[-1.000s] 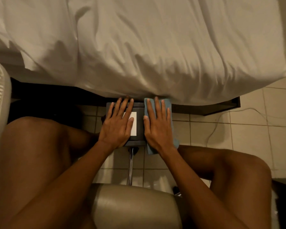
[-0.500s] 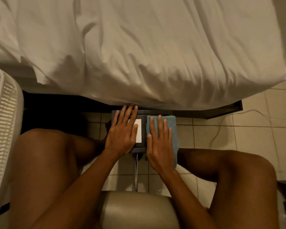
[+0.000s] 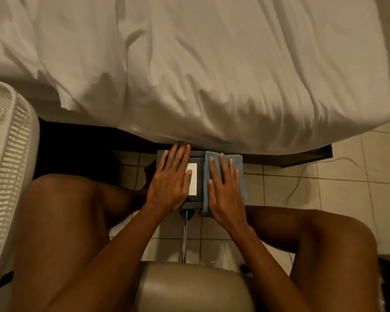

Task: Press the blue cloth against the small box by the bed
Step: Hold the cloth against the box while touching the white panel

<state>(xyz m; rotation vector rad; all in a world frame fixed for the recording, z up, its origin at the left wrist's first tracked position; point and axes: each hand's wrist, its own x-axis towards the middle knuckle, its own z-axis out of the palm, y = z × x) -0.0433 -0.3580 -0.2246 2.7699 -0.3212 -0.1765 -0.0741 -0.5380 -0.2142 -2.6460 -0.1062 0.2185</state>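
A: Starting at the far left edge, what is there?

B: A white slatted basket [image 3: 7, 167], cut off by the frame. To its right, a bare knee, and the dark gap under the bed.

A: Any writing on the small box?

B: None that can be read. The small box [image 3: 195, 202] is dark grey and sits just below centre frame, at the lower edge of the white bed sheet [image 3: 212, 75]. On its top is a plain white label [image 3: 193, 185], a tall rectangle partly covered by a thumb, with no print visible.

A: And the hands?

B: The left hand [image 3: 170, 180] lies flat on the box top, fingers [image 3: 178, 157] stretched out and close together, tips reaching the sheet's hem. It grips nothing. The right hand [image 3: 226, 190] is likewise flat and spread, palm down on the blue cloth [image 3: 240, 174], pressing rather than clasping.

A: Where is the cloth exactly?

B: Right of the label, touching the box along its right side. It is folded into a long strip, its long axis running from upper frame to lower frame, the far end pointing at the bed. Whether it lies on the box top or down its side face I cannot tell.

A: Further right?

B: Pale floor tiles [image 3: 347, 194] with a thin cable [image 3: 302, 179] trailing across them, and the other knee. At bottom centre, a beige chair seat [image 3: 189, 287] with a chrome post [image 3: 184, 235] rising toward the box.
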